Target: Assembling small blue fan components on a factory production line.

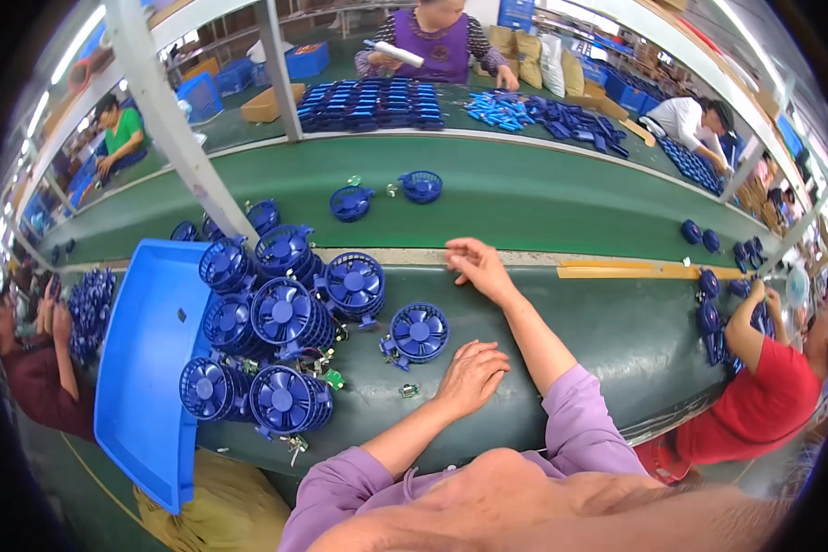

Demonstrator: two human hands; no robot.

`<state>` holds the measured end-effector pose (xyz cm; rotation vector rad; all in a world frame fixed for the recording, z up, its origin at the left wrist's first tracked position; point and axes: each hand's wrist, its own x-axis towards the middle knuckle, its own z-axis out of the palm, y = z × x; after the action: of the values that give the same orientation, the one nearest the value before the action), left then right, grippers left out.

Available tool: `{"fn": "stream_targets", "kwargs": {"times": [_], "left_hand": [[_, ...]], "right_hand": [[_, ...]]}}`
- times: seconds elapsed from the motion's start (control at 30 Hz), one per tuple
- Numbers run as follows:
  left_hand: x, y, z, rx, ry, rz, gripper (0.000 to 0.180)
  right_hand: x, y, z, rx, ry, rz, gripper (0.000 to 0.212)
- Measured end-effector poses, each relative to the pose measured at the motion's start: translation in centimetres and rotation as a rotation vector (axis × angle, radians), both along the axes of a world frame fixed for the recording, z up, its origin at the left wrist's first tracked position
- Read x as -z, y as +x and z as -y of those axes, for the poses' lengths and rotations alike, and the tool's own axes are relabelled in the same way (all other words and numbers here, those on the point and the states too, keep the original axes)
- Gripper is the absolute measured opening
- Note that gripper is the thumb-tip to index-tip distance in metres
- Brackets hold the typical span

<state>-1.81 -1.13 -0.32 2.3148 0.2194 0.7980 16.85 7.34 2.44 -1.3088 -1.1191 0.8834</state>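
My left hand (pixel 472 377) rests low over the dark green worktop with its fingers stretched out and holds nothing. Farther out, near the worktop's far edge, my right hand (pixel 481 269) hovers with loosely bent, parted fingers and nothing visible in them. Just left of my hands lies a single blue fan head in a round cage (pixel 419 332), blades facing up. A small green circuit board (pixel 408 391) sits on the worktop nearer to me. Stacks of the same blue caged fans (pixel 292 313) stand to the left, with small boards and wires hanging from their sides.
A blue plastic tray (pixel 147 368) is left of the stacks. Beyond the worktop runs a green conveyor belt (pixel 543 202) carrying fans (pixel 421 187) and small boards. A slanted metal post (pixel 179 124) rises behind the stacks. A co-worker in red (pixel 754 396) sits at right.
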Motion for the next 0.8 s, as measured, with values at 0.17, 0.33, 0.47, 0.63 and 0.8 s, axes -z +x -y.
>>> {"fn": "stream_targets", "kwargs": {"times": [0.17, 0.33, 0.47, 0.63, 0.8], "left_hand": [[-0.1, -0.5, -0.1, -0.026, -0.013, 0.028, 0.01], [0.1, -0.4, 0.4, -0.036, -0.021, 0.087, 0.008], [0.2, -0.4, 0.7, -0.088, -0.051, 0.073, 0.008], [-0.5, 0.0, 0.8, -0.041, -0.069, 0.065, 0.009], [-0.1, -0.4, 0.2, -0.075, -0.066, 0.041, 0.012]], "right_hand": [[-2.4, 1.2, -6.4, 0.18, 0.089, 0.613, 0.061], [-0.1, 5.0, -14.3, 0.395, -0.033, 1.114, 0.088], [0.9, 5.9, -16.8, 0.373, -0.302, 1.162, 0.075], [0.8, 8.0, -17.8, 0.51, 0.096, 0.838, 0.065], [-0.3, 0.0, -19.9, 0.336, 0.313, 0.854, 0.059]]}}
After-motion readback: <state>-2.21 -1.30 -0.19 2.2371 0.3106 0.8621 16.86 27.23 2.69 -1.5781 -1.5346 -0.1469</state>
